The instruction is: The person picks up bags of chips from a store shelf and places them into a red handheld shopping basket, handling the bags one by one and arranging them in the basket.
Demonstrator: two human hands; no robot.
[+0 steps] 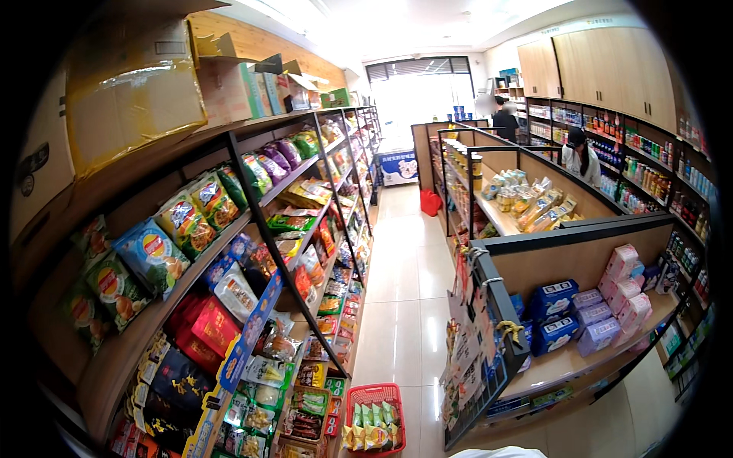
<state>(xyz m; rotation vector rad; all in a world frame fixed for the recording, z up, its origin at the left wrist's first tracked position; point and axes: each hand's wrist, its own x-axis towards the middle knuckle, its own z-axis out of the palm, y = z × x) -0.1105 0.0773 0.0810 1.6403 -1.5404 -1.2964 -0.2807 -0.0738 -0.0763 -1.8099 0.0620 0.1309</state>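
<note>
Neither of my hands is in view. Before me runs a shop aisle with a pale tiled floor (395, 275). Low in the middle, a red plastic basket (374, 391) on the floor holds several small green and yellow snack packets (372, 426). Left of it rises a long shelf unit (275, 192) stacked with bagged snacks. A blue chip bag (152, 257) and yellow-green chip bags (186, 223) lean on its upper level. Red gift bags (207, 332) sit lower down. A bit of white cloth (498, 452) shows at the bottom edge.
Cardboard boxes (134, 86) sit atop the left shelf. On the right, a wire rack (478, 366) hung with packets juts beside a shelf of blue packs (552, 303) and pink packs (624, 286). One person (581, 157) stands among the right shelves, another (505, 120) farther back. A red bag (430, 202) lies ahead.
</note>
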